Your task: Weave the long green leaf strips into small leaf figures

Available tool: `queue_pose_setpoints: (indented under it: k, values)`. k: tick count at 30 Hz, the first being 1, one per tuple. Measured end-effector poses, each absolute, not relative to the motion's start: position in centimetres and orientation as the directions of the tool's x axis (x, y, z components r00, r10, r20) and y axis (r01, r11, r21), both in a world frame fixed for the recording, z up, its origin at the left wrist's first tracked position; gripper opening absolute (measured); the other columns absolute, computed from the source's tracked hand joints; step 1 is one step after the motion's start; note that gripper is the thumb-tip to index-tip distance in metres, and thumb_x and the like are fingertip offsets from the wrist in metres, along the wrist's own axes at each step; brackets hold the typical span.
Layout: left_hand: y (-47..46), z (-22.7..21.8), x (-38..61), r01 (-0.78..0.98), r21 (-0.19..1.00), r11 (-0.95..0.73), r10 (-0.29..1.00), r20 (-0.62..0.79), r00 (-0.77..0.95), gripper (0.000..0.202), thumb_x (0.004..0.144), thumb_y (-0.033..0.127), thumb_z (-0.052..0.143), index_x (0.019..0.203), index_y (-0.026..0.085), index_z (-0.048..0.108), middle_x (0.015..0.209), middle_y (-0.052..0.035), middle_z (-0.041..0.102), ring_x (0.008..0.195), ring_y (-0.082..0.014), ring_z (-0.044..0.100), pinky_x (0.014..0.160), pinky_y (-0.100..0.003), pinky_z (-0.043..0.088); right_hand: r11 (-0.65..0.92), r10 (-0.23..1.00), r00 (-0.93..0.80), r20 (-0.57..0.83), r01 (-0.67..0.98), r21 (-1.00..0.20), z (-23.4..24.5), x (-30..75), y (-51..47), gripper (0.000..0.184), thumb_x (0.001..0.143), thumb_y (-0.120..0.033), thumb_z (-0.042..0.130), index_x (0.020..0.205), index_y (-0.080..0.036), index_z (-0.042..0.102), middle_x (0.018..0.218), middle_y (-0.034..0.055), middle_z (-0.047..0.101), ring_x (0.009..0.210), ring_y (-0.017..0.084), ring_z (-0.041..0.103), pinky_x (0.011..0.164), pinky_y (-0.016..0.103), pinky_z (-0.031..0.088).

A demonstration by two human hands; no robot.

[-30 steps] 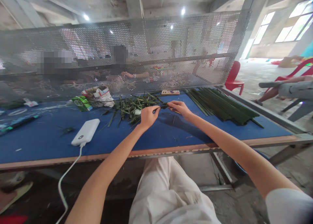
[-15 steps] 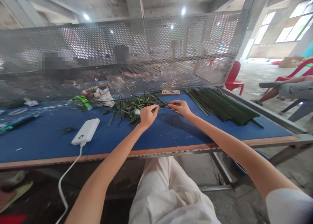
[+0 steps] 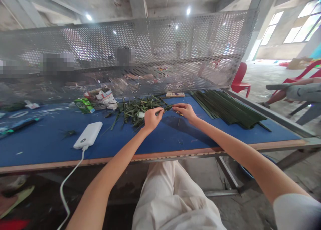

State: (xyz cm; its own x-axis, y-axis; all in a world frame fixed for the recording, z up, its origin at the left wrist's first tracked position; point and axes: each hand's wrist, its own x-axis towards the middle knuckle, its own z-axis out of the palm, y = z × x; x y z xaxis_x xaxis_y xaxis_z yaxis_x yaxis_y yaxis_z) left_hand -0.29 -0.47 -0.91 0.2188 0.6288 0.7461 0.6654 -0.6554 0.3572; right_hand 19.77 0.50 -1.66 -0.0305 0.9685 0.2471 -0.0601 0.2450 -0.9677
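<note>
The left hand (image 3: pixel 151 119) and right hand (image 3: pixel 184 110) both pinch a thin green leaf stem (image 3: pixel 166 109), which lies sideways between them, just above the flat blue bench (image 3: pixel 37 146), beside a messy pile of green leaves (image 3: pixel 135 112).

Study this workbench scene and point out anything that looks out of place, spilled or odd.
A white power bank lies on the blue table, odd among the loose leaves; its cable drops over the front edge. A stray leaf scrap sits apart from them.
</note>
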Motion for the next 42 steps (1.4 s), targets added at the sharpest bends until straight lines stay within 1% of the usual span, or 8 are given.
queue_pose_setpoints:
  k: [11, 15, 19, 24, 28, 33, 38, 42]
  values:
    - [-0.4, -0.7, -0.2, 0.594, 0.428, -0.681, 0.657, 0.715, 0.237, 0.023, 0.088, 0.033, 0.057, 0.078, 0.020, 0.074, 0.082, -0.0047, 0.077, 0.080, -0.0211, 0.072, 0.078, -0.029, 0.054, 0.333, 0.937, -0.105, 0.333, -0.016, -0.943, -1.9, 20.2, 1.0, 0.033, 0.063, -0.036, 0.073, 0.090, -0.017, 0.075, 0.076, 0.0031, 0.069, 0.070, 0.014, 0.059, 0.071, 0.029, 0.047]
    - [-0.6, -0.7, -0.2, 0.602, 0.418, -0.681, 0.656, 0.712, 0.248, 0.020, 0.087, 0.031, 0.058, 0.079, 0.020, 0.074, 0.080, -0.0046, 0.077, 0.079, -0.0212, 0.072, 0.076, -0.029, 0.054, 0.442, 0.896, -0.090, 0.434, 0.096, -0.892, -1.7, 20.2, 0.8, 0.026, 0.066, -0.032, 0.068, 0.087, -0.018, 0.075, 0.068, 0.0014, 0.066, 0.069, 0.016, 0.059, 0.072, 0.031, 0.047]
    - [-0.7, -0.7, -0.2, 0.593, 0.417, -0.688, 0.657, 0.705, 0.267, 0.022, 0.088, 0.032, 0.057, 0.078, 0.020, 0.074, 0.081, -0.0048, 0.077, 0.079, -0.0212, 0.072, 0.075, -0.029, 0.054, 0.528, 0.848, -0.078, 0.524, 0.217, -0.821, -1.4, 20.0, 0.2, 0.023, 0.069, -0.029, 0.063, 0.085, -0.019, 0.076, 0.078, 0.0041, 0.070, 0.078, 0.019, 0.062, 0.076, 0.032, 0.047]
    - [-0.7, -0.7, -0.1, 0.583, 0.450, -0.677, 0.673, 0.699, 0.242, 0.022, 0.087, 0.033, 0.058, 0.077, 0.019, 0.073, 0.080, -0.0056, 0.077, 0.080, -0.0220, 0.072, 0.076, -0.030, 0.056, 0.524, 0.847, -0.047, 0.529, 0.239, -0.818, -1.6, 19.5, -0.4, 0.025, 0.070, -0.026, 0.059, 0.087, -0.018, 0.076, 0.081, 0.0049, 0.071, 0.078, 0.019, 0.063, 0.074, 0.032, 0.047]
    - [-0.5, -0.6, -0.2, 0.501, 0.527, -0.686, 0.696, 0.677, 0.241, 0.020, 0.085, 0.030, 0.060, 0.073, 0.019, 0.072, 0.075, -0.0058, 0.076, 0.074, -0.0214, 0.072, 0.072, -0.030, 0.057, 0.508, 0.855, -0.023, 0.518, 0.243, -0.826, -1.6, 19.2, -0.4, 0.026, 0.070, -0.026, 0.059, 0.088, -0.019, 0.076, 0.080, 0.0050, 0.071, 0.077, 0.019, 0.062, 0.073, 0.031, 0.047]
    - [-0.1, -0.6, -0.4, 0.438, 0.586, -0.681, 0.714, 0.663, 0.223, 0.019, 0.085, 0.030, 0.061, 0.073, 0.018, 0.071, 0.073, -0.0066, 0.075, 0.071, -0.0213, 0.073, 0.070, -0.030, 0.058, 0.443, 0.896, -0.066, 0.438, 0.114, -0.889, -1.4, 19.0, -0.2, 0.031, 0.070, -0.030, 0.064, 0.096, -0.017, 0.074, 0.072, 0.0036, 0.069, 0.070, 0.017, 0.062, 0.071, 0.031, 0.049]
    - [-0.1, -0.5, -0.4, 0.443, 0.575, -0.688, 0.708, 0.667, 0.233, 0.020, 0.085, 0.031, 0.061, 0.073, 0.018, 0.071, 0.074, -0.0061, 0.075, 0.072, -0.0210, 0.072, 0.071, -0.030, 0.058, 0.209, 0.969, -0.102, 0.226, -0.158, -0.965, -1.2, 19.6, 0.2, 0.032, 0.076, -0.043, 0.068, 0.098, -0.020, 0.072, 0.079, 0.0038, 0.070, 0.078, 0.016, 0.064, 0.073, 0.028, 0.050]
    - [-0.2, -0.5, -0.3, 0.412, 0.604, -0.682, 0.720, 0.654, 0.233, 0.022, 0.085, 0.035, 0.062, 0.074, 0.018, 0.071, 0.074, -0.0066, 0.075, 0.071, -0.0207, 0.073, 0.070, -0.030, 0.058, -0.012, 0.980, -0.190, 0.061, -0.362, -0.932, -1.4, 20.7, 1.5, 0.037, 0.087, -0.052, 0.056, 0.093, -0.019, 0.072, 0.075, 0.0056, 0.069, 0.075, 0.016, 0.065, 0.074, 0.029, 0.051]
